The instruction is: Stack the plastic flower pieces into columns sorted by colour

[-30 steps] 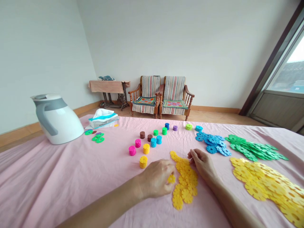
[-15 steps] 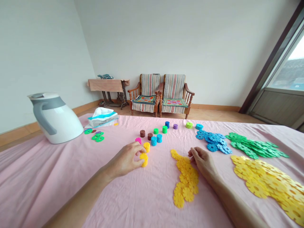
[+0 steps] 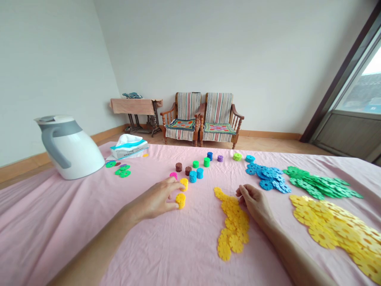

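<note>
My left hand (image 3: 159, 197) reaches over the pink cloth with thumb and fingers apart. Its thumb tip is at the side of a short upright stack of yellow snowflake discs (image 3: 180, 201), and the forefinger tip is by a second yellow stack (image 3: 184, 184) just behind. A magenta stack (image 3: 173, 175) is partly hidden beyond the knuckles. My right hand (image 3: 252, 198) rests with curled fingers, thumb and forefinger together, and no disc shows in them. It lies against the right edge of a loose spread of yellow snowflake discs (image 3: 233, 222).
Behind stand brown (image 3: 178, 167), light-blue (image 3: 193, 176), green (image 3: 206, 162), dark-blue, purple and lime stacks. To the right lie loose blue (image 3: 266, 176), green (image 3: 321, 182) and yellow (image 3: 336, 222) disc piles. A white jug (image 3: 77, 151), tissue box (image 3: 129, 147) and a few discs (image 3: 122, 171) are left.
My left thumb and fingers have spread wider and drawn slightly left, off the nearer yellow stack, which now shows more fully. My right hand has stayed in place.
</note>
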